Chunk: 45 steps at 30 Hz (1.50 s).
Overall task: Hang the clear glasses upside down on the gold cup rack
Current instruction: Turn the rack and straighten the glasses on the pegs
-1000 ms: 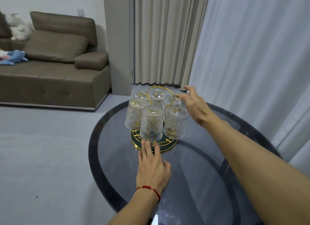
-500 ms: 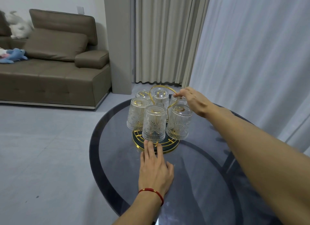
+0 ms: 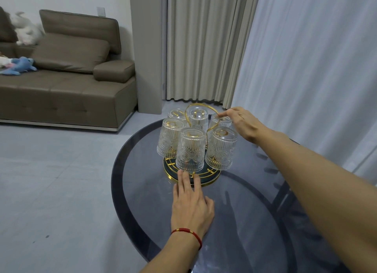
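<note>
Six clear glasses hang inverted on the gold cup rack. The left hand lies spread on the bench, fingertips steadying the base — the right hand pinches the handle loop, likely to turn it.

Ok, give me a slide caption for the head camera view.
Six clear glasses hang upside down on the gold cup rack; left hand steadies its base, right hand touches the handle.

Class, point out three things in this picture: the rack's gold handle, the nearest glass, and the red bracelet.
gold handle (image 3: pixel 195 104), head view, top of its loop.
nearest glass (image 3: pixel 190 150), head view, middle of its ribbed side.
red bracelet (image 3: pixel 186 231), head view, cord across the left wrist.
</note>
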Each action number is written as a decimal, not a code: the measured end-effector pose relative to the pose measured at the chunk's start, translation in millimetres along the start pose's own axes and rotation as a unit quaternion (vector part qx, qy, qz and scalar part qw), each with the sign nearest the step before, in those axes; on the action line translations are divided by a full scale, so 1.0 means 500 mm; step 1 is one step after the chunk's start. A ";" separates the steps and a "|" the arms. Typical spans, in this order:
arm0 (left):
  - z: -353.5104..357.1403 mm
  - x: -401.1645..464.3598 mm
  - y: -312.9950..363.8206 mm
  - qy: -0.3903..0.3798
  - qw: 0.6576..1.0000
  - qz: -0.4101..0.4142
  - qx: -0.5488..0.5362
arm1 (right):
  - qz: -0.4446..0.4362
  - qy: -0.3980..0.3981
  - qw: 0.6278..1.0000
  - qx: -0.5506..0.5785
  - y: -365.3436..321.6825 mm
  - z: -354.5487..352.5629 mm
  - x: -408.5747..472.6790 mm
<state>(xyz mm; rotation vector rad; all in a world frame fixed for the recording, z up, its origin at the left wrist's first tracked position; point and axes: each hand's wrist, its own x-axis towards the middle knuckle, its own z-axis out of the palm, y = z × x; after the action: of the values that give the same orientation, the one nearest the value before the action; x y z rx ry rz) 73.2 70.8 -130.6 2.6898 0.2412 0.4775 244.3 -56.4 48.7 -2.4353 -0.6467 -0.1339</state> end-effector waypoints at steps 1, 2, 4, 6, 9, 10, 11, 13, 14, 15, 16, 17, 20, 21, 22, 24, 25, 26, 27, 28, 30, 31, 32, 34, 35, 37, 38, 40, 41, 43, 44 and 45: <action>-0.001 0.000 0.000 0.000 1.000 0.000 0.000 | 0.004 -0.005 1.000 0.022 0.002 0.001 0.004; -0.001 0.001 0.000 0.000 1.000 0.000 0.000 | 0.011 -0.011 0.999 0.046 0.003 0.002 0.008; -0.001 0.001 0.000 0.000 1.000 0.001 -0.001 | 0.036 -0.021 0.995 0.090 0.003 0.003 0.018; -0.001 0.000 0.000 -0.001 1.000 0.001 0.002 | 0.061 -0.022 0.991 0.121 0.001 0.000 0.025; -0.001 0.001 -0.001 -0.009 1.000 0.002 0.005 | 0.067 -0.002 0.984 0.163 -0.006 -0.006 0.032; -0.001 0.001 0.000 -0.010 1.000 0.001 0.005 | 0.061 0.012 0.983 0.175 -0.012 -0.008 0.036; -0.001 0.001 0.000 -0.010 1.000 0.000 0.004 | 0.054 0.023 0.981 0.187 -0.020 -0.008 0.041; -0.002 0.000 0.001 -0.005 1.000 0.002 0.004 | 0.035 0.022 0.979 0.201 -0.042 -0.006 0.052; -0.003 0.000 0.001 -0.005 1.000 0.002 0.005 | 0.026 0.007 0.979 0.202 -0.056 -0.004 0.058; -0.004 0.000 0.001 -0.007 1.000 0.002 0.007 | 0.017 -0.015 0.980 0.199 -0.071 -0.001 0.064; -0.004 0.000 0.001 -0.010 1.000 0.002 0.010 | 0.009 -0.039 0.980 0.194 -0.084 0.001 0.070; -0.005 0.000 0.001 -0.012 1.000 0.003 0.011 | 0.005 -0.063 0.980 0.187 -0.096 0.003 0.076; -0.005 0.001 0.001 -0.013 1.000 0.005 0.012 | 0.011 -0.128 0.981 0.143 -0.118 0.016 0.094; -0.005 0.001 0.001 -0.012 1.000 0.005 0.012 | 0.016 -0.139 0.982 0.125 -0.121 0.020 0.100; -0.006 0.001 0.001 -0.011 1.000 0.005 0.013 | 0.022 -0.144 0.983 0.109 -0.122 0.024 0.105; -0.007 0.003 0.001 -0.015 1.000 0.003 0.013 | 0.038 -0.144 0.985 0.084 -0.122 0.029 0.114; -0.008 0.003 0.001 -0.017 1.000 0.003 0.014 | 0.046 -0.143 0.986 0.074 -0.121 0.030 0.115; -0.008 0.003 0.002 -0.018 1.000 0.004 0.015 | 0.051 -0.141 0.987 0.065 -0.119 0.031 0.117; -0.008 0.003 0.002 -0.016 1.000 0.004 0.015 | 0.054 -0.139 0.987 0.056 -0.118 0.032 0.120; -0.008 0.002 0.003 -0.014 1.000 0.005 0.015 | 0.057 -0.137 0.988 0.047 -0.117 0.032 0.122; -0.008 0.001 0.003 -0.009 1.000 0.006 0.016 | 0.060 -0.134 0.989 0.034 -0.115 0.032 0.128; -0.009 0.001 0.003 -0.011 1.000 0.006 0.017 | 0.058 -0.135 0.989 0.032 -0.114 0.031 0.131; -0.008 0.001 0.002 -0.016 1.000 0.006 0.017 | 0.056 -0.137 0.988 0.033 -0.113 0.031 0.135; -0.008 0.001 0.002 -0.018 1.000 0.005 0.015 | 0.055 -0.141 0.988 0.036 -0.112 0.030 0.142; -0.008 0.002 0.002 -0.016 1.000 0.005 0.013 | 0.057 -0.141 0.988 0.036 -0.112 0.030 0.146; -0.008 0.002 0.003 -0.012 1.000 0.004 0.013 | 0.064 -0.135 0.988 0.031 -0.111 0.032 0.151; -0.008 0.002 0.002 -0.012 1.000 0.004 0.013 | 0.068 -0.134 0.988 0.029 -0.110 0.034 0.154; -0.007 0.002 0.002 -0.016 1.000 0.003 0.013 | 0.074 -0.136 0.987 0.030 -0.107 0.036 0.158; -0.007 0.003 0.001 -0.018 1.000 0.002 0.013 | 0.074 -0.138 0.987 0.033 -0.107 0.036 0.159; -0.006 0.002 0.002 -0.015 1.000 0.002 0.015 | 0.070 -0.138 0.987 0.034 -0.107 0.034 0.162; -0.005 0.002 0.002 -0.012 1.000 0.003 0.015 | 0.067 -0.140 0.987 0.033 -0.110 0.033 0.163; -0.005 0.001 0.002 -0.011 1.000 0.004 0.015 | 0.066 -0.142 0.987 0.031 -0.112 0.032 0.163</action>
<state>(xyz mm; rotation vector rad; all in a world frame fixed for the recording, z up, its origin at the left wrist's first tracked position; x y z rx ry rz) 73.0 71.0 -127.7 2.7253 0.2332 0.4505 287.8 25.9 85.4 -2.4480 -0.5991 0.2865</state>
